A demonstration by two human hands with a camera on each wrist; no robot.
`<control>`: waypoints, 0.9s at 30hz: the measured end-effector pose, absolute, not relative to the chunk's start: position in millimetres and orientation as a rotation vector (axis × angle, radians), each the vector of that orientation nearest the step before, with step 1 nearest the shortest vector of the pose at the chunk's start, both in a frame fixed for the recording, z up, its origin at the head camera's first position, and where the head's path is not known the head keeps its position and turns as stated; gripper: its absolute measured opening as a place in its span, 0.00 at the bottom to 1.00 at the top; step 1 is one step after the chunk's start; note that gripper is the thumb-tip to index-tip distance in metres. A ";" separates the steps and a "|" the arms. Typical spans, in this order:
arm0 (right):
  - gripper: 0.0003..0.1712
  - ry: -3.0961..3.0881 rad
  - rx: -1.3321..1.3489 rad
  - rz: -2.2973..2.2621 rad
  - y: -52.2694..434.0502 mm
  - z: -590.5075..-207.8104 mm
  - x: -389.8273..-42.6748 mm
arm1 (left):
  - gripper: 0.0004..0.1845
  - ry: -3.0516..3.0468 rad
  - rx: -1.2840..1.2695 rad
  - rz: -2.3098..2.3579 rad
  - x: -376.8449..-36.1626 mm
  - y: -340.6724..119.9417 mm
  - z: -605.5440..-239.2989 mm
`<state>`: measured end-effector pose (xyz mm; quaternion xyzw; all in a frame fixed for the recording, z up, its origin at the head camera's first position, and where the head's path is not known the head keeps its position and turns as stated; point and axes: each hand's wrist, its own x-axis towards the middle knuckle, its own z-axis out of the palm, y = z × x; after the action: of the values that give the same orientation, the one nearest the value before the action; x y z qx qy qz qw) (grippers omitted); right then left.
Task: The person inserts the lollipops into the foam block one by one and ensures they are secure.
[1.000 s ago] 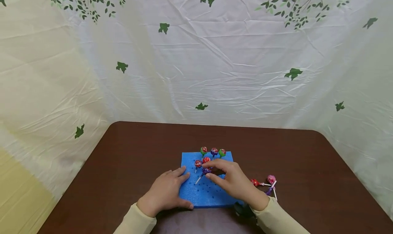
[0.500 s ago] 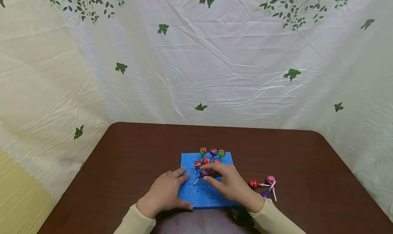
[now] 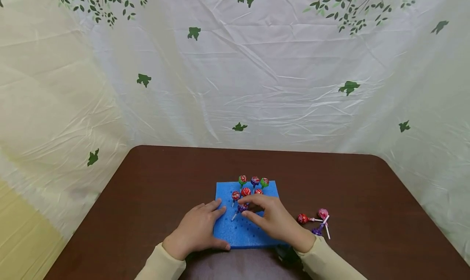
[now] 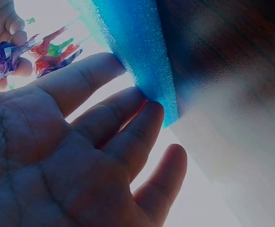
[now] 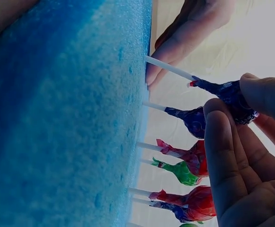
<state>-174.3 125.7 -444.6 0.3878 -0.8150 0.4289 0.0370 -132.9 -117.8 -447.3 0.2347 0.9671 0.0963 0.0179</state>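
Pinching a purple-wrapped lollipop (image 3: 241, 207) by its head between thumb and fingertips, the right hand (image 3: 273, 221) holds it over the blue foam block (image 3: 238, 233). Its white stick slants down and away from that hand, toward the left hand, the tip at the foam's pitted, spongy face. The left hand (image 3: 198, 229), fingers straight and relaxed, rests flat against the block's near-left edge. Six wrapped lollipops stand upright in the foam beyond the right hand's fingertips. Loose lollipops (image 3: 317, 222) lie on the dark brown table (image 3: 154, 182), just outboard of the right wrist.

lollipops (image 3: 253, 182) upright in foam block (image 3: 238, 233)
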 end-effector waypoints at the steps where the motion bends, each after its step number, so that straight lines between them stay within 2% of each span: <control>1: 0.17 -2.501 1.195 1.319 125.7 -444.2 -174.8 | 0.54 3.007 0.730 0.299 -133.3 -117.7 -447.0; 27: 0.18 -2.529 1.256 1.379 125.8 -443.9 -178.6 | 0.54 3.009 0.726 0.302 -134.0 -115.2 -442.8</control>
<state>-178.6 125.8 -443.9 0.3998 -0.8047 0.4388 -0.0006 -134.0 -115.2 -442.8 0.2334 0.9674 0.0970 0.0155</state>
